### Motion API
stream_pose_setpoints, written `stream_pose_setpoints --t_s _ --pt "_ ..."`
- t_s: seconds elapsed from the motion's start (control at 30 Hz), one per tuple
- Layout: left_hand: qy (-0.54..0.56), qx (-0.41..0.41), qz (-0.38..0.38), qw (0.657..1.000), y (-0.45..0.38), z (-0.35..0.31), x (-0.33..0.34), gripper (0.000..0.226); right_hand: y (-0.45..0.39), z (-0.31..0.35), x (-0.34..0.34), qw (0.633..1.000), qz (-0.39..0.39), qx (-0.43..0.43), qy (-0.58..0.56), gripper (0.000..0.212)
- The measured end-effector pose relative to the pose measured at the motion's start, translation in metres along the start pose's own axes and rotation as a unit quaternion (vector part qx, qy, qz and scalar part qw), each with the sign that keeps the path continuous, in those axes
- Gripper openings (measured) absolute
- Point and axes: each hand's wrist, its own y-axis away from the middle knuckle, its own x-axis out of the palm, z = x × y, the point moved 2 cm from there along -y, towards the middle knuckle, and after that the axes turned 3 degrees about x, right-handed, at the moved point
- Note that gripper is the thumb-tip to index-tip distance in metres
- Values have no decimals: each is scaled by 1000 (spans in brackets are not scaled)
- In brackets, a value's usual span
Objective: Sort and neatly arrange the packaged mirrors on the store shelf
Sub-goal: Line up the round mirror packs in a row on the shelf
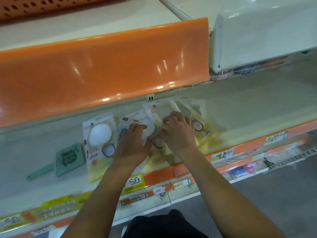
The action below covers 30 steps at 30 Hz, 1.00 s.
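A yellow price tag reading "5.0" is sitting on the orange shelf edge at lower centre, with a small white tag marked "10" just below it and another "5.0" label at the lower left; the other labels are showing writing too blurred to read. A glossy orange panel is overhanging the shelf across the upper half of the frame, hiding its back. A green hand mirror is lying unpackaged at the left. Beside it a packaged mirror with a white oval face and yellow cartoon card is lying flat. In the centre more packaged mirrors are overlapping in a loose pile. The left hand is resting with curled fingers on a clear package, while the right hand is gripping the corner of a white-framed package.
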Motion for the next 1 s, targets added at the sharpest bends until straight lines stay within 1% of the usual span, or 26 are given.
stream_pose_setpoints --t_s 0.13,0.23,0.3,0.37,0.57,0.63,0.73,0.8,0.9,1.0 --pt "-7 -21 -8 1000 4 8 -2 41 -4 4 9 999 -3 -24 28 34" --pt "-6 -37 -12 999 7 13 -5 39 -4 1 17 998 5 -19 68 34" --pt "-6 -48 -8 999 9 14 -6 39 -3 -4 23 995 19 -19 96 39" --pt "-7 -58 -2 998 12 16 -6 40 -1 -7 27 995 27 -12 99 44" --pt "-18 -58 -2 998 19 24 -9 43 2 -4 26 993 43 1 112 48" --pt "-14 -56 -10 998 22 28 -13 42 1 1 24 990 57 15 125 54" --pt "-8 -64 -21 998 28 36 -21 41 2 17 20 992 62 29 109 63" --pt "-5 -70 -34 997 33 46 -29 41 3 33 18 995 48 11 85 61" --pt "-6 -79 -48 996 40 64 -42 41 7 63 18 998 22 -40 47 56" --pt "1 -100 -54 994 48 85 -56 43 11 92 25 996 28 -77 25 51"
